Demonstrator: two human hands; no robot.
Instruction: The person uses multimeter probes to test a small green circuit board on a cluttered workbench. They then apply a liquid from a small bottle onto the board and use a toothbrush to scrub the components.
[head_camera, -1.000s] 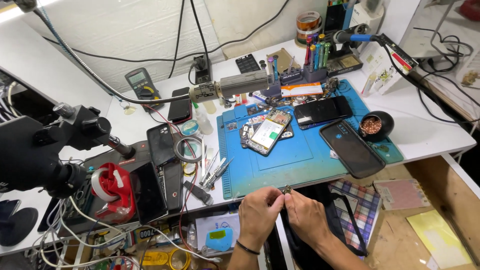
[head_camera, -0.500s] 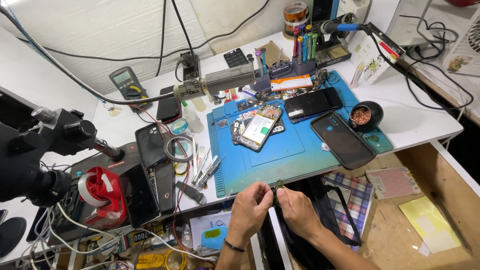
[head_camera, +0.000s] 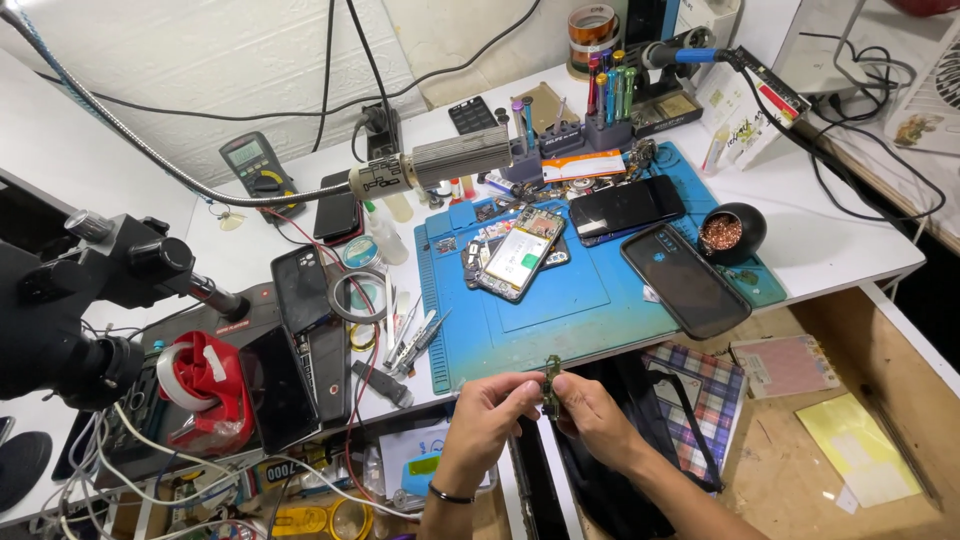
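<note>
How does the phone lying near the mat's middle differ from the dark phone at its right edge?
The opened phone lies with its back off, showing its silvery-green insides; the dark phone is closed, a plain black slab. The opened phone sits beside loose parts; the dark phone lies alone, nearer the black bowl. Both lie flat and slanted on the blue mat, away from both hands.

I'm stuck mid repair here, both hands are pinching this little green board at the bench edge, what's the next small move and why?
Probably lift the small green board forward and set it on the blue mat. The left hand and right hand pinch it in the air just off the bench edge, above the open drawer, where a slip could lose it; bare mat lies right ahead.
</note>
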